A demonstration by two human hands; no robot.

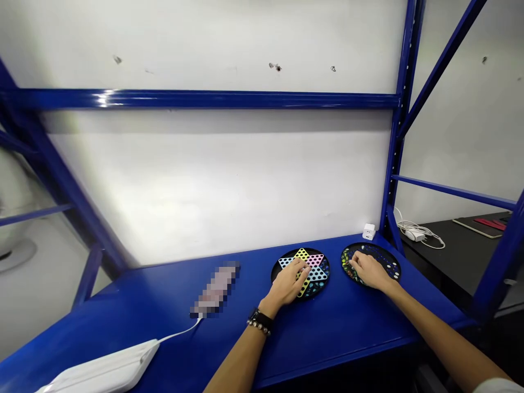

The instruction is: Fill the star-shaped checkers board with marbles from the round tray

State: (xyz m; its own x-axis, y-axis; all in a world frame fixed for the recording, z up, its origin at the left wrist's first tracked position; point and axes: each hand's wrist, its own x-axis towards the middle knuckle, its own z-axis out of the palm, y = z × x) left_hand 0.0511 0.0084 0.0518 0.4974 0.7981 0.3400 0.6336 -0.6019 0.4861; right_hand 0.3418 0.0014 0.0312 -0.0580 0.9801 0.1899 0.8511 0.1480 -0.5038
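Note:
A star-shaped Chinese checkers board (317, 274), with yellow, pink and light blue sections full of holes, lies in a round black tray. My left hand (286, 281) rests over the board's middle and left part, fingers forward and thumb apart, with no piece visible in it. To the right is a second round dark tray (388, 256) with small yellow-green, blue and white pieces in it. Over its left part, my right hand (370, 271) has its fingers bent and drawn together. Whatever lies between those fingertips is too small to make out.
Both trays stand on a blue tabletop (245, 338). A blurred-out phone-like device (216, 289) joins by cable to a white power bank (110, 368) at left. A white charger (369, 231) sits at the back right, near the blue frame post (393, 158).

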